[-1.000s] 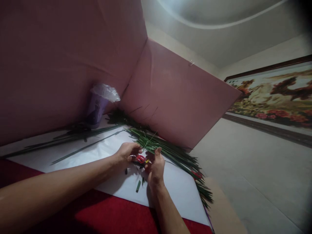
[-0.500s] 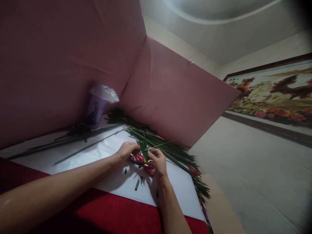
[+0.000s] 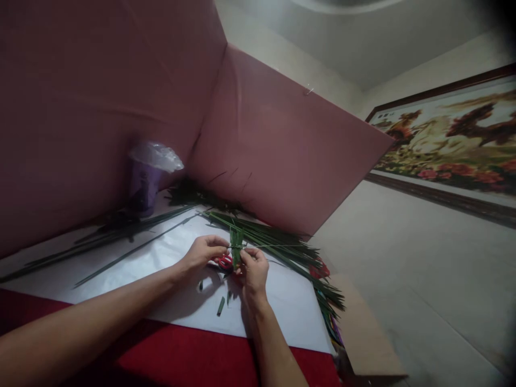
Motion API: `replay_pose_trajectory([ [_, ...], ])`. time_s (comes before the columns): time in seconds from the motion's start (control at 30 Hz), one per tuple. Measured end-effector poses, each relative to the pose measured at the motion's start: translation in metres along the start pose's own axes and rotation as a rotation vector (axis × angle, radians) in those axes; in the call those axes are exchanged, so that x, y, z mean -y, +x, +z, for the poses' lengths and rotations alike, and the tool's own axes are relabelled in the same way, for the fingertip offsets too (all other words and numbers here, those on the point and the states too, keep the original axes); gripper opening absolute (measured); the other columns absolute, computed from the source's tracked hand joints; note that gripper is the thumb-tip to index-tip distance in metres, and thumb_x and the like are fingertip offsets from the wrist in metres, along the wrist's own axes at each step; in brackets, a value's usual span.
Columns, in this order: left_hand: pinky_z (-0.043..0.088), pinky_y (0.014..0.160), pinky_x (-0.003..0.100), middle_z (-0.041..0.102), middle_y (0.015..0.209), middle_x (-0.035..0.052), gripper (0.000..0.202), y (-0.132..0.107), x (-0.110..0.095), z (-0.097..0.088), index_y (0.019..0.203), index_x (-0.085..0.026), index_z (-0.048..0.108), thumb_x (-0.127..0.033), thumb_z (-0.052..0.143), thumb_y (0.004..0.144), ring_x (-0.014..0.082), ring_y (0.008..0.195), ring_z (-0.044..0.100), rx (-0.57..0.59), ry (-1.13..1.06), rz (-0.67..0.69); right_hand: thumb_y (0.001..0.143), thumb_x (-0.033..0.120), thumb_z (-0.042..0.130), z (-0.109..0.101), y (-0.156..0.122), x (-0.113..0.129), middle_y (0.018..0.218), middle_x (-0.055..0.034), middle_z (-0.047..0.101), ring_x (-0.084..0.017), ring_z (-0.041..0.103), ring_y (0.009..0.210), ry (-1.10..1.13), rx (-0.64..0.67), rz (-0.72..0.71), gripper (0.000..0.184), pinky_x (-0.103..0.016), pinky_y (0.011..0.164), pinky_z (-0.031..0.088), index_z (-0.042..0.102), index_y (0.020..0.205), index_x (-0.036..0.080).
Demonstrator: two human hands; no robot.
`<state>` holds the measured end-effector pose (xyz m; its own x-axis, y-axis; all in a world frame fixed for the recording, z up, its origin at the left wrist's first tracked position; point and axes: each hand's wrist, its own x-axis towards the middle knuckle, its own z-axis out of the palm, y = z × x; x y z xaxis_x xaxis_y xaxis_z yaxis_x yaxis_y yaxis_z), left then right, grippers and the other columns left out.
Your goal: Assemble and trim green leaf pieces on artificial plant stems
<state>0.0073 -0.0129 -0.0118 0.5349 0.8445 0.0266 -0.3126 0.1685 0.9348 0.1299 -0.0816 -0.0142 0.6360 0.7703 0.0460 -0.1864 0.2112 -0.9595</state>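
The green leaf piece [image 3: 236, 242] stands roughly upright between both hands at the lower centre of the frame, with a thin strand [image 3: 278, 245] crossing its middle and running out to the right. We find the left hand [image 3: 206, 250] closed to a pinch at the piece's left edge, apparently on the strand; the exact contact is too small to confirm. The right hand [image 3: 255, 267] has its grip closed, thumb and finger, on the lower right edge.

For sound handling, we judge the following best:
1. We hold the leaf layers flat and aligned, pinching only the edges.
2. We draw the strand evenly and level; too hard a pull could crease or split the leaf.
3. We hold the strand's free end clear of the red-handled scissors [image 3: 226, 262] just below the piece.

Leaf clippings [image 3: 220, 306] lie nearer the bottom, on the white-covered worktop [image 3: 290, 306]. Right of centre, the bundle of long leaves [image 3: 282, 249] lies behind the strand; we avoid snagging it there.
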Motion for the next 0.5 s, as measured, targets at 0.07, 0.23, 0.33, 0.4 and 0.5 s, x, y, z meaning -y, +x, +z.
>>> replay_pose_trajectory([
  [0.07,0.041,0.05,0.022,0.066,0.062,0.0029,0.023,0.001,0.0,0.0,0.075,-0.012,0.063,-0.022,0.073,0.056,0.0111,0.051,0.056,-0.029,-0.067,-0.012,0.059,0.025,0.067,0.001,-0.002,0.001,0.051,0.0076,0.051,-0.006,0.04,0.031,0.041,0.018,0.035,0.025,-0.017,0.031,0.031,0.05,0.076,0.017],
  [0.23,0.039,0.047,0.022,0.065,0.061,0.0036,0.022,-0.001,-0.003,0.003,0.07,-0.012,0.063,-0.027,0.073,0.059,0.0097,0.047,0.053,-0.033,-0.136,-0.026,0.057,0.025,0.068,0.004,-0.005,0.002,0.056,0.0043,0.055,-0.009,0.05,0.043,0.129,0.054,0.095,0.028,-0.017,0.036,0.035,0.049,0.076,0.016],
  [0.33,0.038,0.046,0.022,0.064,0.06,0.0027,0.022,-0.001,-0.006,0.002,0.068,-0.011,0.063,-0.03,0.071,0.061,0.0091,0.046,0.051,-0.051,-0.071,0.026,0.06,0.03,0.068,0.005,-0.007,0.003,0.057,0.0031,0.056,-0.009,0.05,0.043,0.127,0.081,0.103,0.028,-0.017,0.036,0.034,0.05,0.077,0.016],
  [0.4,0.038,0.046,0.021,0.062,0.058,0.0017,0.021,-0.001,-0.009,0.001,0.067,-0.012,0.063,-0.031,0.07,0.062,0.009,0.046,0.05,-0.088,-0.025,0.086,0.067,0.037,0.064,0.003,-0.007,0.005,0.059,0.0018,0.058,-0.009,0.047,0.041,0.074,0.102,0.073,0.028,-0.018,0.035,0.033,0.052,0.081,0.016],
  [0.5,0.038,0.047,0.022,0.06,0.057,0.0003,0.021,0.001,-0.016,-0.002,0.067,-0.012,0.063,-0.032,0.069,0.063,0.009,0.048,0.049,-0.143,-0.019,0.163,0.077,0.043,0.049,-0.002,-0.002,0.011,0.069,-0.0013,0.06,-0.009,0.05,0.046,-0.162,0.14,-0.067,0.031,-0.02,0.041,0.04,0.057,0.085,0.015],
])
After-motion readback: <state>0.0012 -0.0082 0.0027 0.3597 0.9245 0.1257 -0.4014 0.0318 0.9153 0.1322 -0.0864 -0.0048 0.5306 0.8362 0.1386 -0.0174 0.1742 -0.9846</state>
